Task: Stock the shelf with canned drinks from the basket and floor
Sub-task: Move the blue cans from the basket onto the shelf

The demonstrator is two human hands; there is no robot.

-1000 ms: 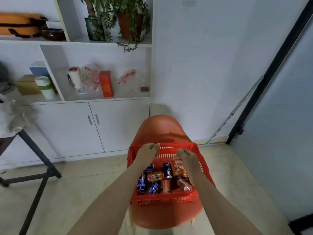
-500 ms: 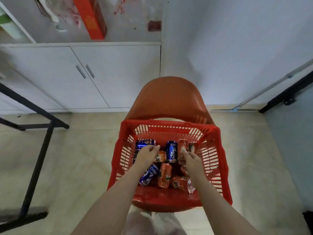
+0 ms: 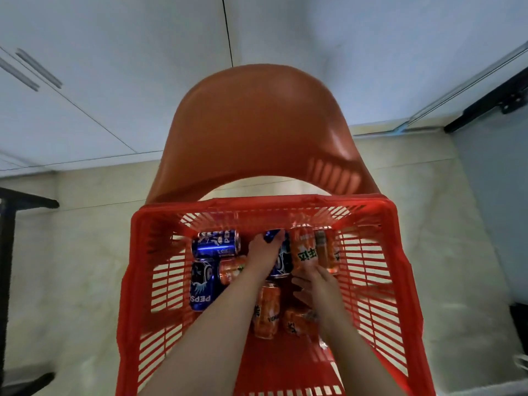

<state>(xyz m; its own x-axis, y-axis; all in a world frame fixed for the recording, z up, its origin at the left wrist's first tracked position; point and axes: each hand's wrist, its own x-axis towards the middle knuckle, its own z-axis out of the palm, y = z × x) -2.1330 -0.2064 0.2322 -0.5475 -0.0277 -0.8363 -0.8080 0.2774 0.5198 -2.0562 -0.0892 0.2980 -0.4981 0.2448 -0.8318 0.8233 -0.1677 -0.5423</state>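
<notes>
the basket [image 3: 137, 252] stands in the foreground, with the backrest of a chair [image 3: 257, 124] rising just behind its far rim. behind the chair, a cabinet [image 3: 71, 110] stands to the left and a wall [image 3: 343, 52] to the right. floor [image 3: 71, 267] spreads on both sides, and a table leg [image 3: 8, 252] is at the left edge.

in the basket, a far-left can [image 3: 215, 242] lies crosswise by the far wall, with a lengthwise can [image 3: 201, 284] just before it and a middle can [image 3: 231, 270] beside that. the left hand [image 3: 264, 251] curls over a central can [image 3: 283, 261]. to its right an inner can [image 3: 304, 248] and an outer can [image 3: 327, 251] lie side by side, and the right hand [image 3: 317, 284] touches the inner one. a near can [image 3: 267, 312] and a near-right can [image 3: 298, 321] lie between the forearms.
</notes>
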